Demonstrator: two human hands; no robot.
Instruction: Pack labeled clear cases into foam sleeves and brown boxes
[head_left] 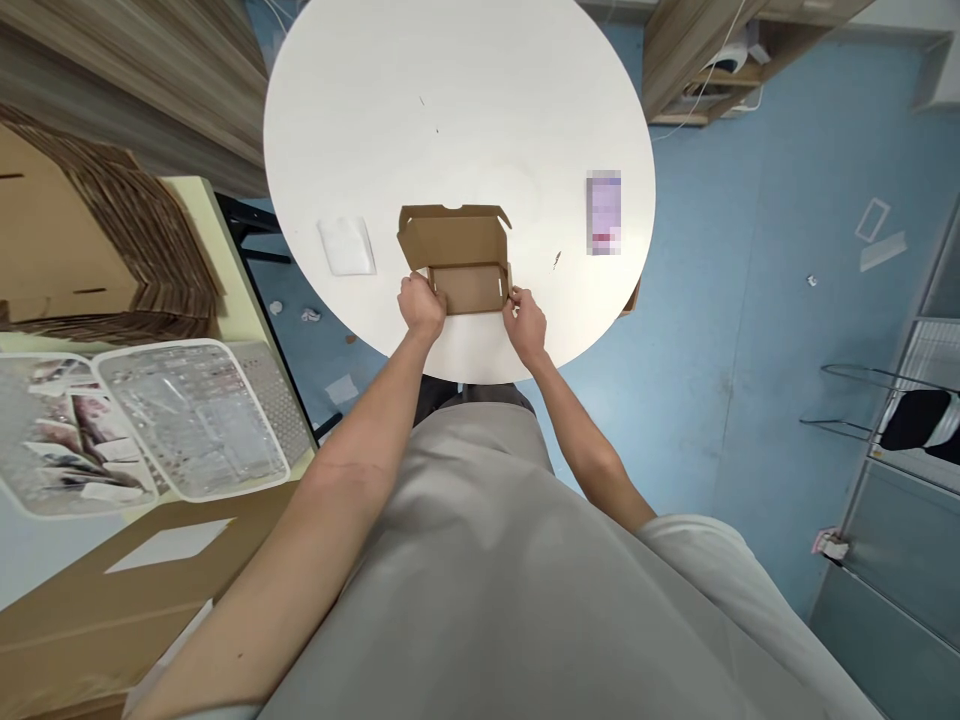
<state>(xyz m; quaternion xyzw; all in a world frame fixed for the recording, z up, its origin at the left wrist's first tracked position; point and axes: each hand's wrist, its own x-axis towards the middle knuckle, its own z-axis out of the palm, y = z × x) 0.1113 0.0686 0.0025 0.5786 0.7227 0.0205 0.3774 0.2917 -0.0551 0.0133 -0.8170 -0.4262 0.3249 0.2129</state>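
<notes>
A small brown cardboard box (pixel 468 288) lies at the near side of the round white table (pixel 465 120), its lid raised and leaning away from me. My left hand (pixel 421 304) is closed on the box's left side wall. At the opposite side, my right hand (pixel 524 322) pinches the right wall near the front corner. Inside the box only bare cardboard shows. A flat white packet (pixel 346 247) lies left of the box. To the right is a purple item (pixel 604 212), blurred so that its kind cannot be made out.
On my left, a stack of flat cardboard blanks (pixel 82 240) stands on a side table beside two white plastic bins (pixel 191 420), one holding photo-like cards. A large carton (pixel 150 590) sits below them. A wooden cabinet (pixel 705 60) stands at the far right; paper scraps lie on the blue floor.
</notes>
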